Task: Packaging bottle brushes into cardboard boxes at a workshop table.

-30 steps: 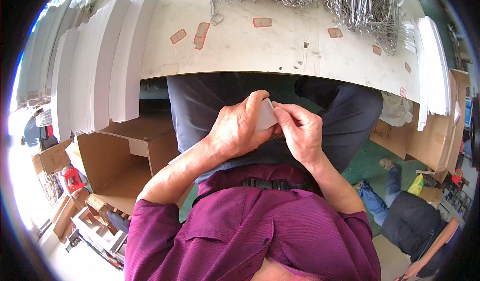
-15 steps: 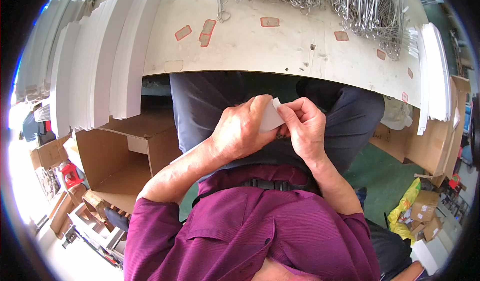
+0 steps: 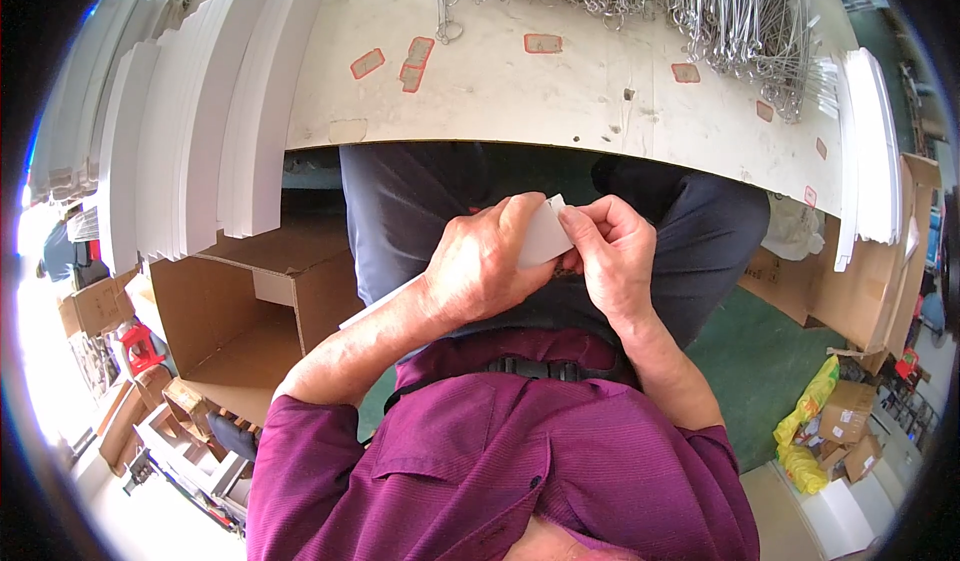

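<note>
Holding a white card between both hands, low over the lap, below the near edge of the surface. Left hand curled around the card's lower left part, fingers closed over it, thumb side toward the card's top. Right hand pinches the card's right edge, fingertips bent onto it. Both hands closed on the card; hands touch each other around it. A long pale strip runs down-left from under the left hand; cannot tell whether it is part of the same card.

Card's top corner pokes up between the two hands, just under the surface edge. Dark grey trousers behind it. Purple shirt fills the lower frame, sleeves rolled to the elbow.

On the surface: white sheet stacks standing on edge, fanned along the left side. Wire hooks heaped at the far right and top centre. Several small red-edged tags lie flat across the middle, well apart from the hands. Another white stack at the right end.

Below left: open cardboard box on the floor, just beside the left knee. Green floor to the right, with more cartons and yellow bags near them.
</note>
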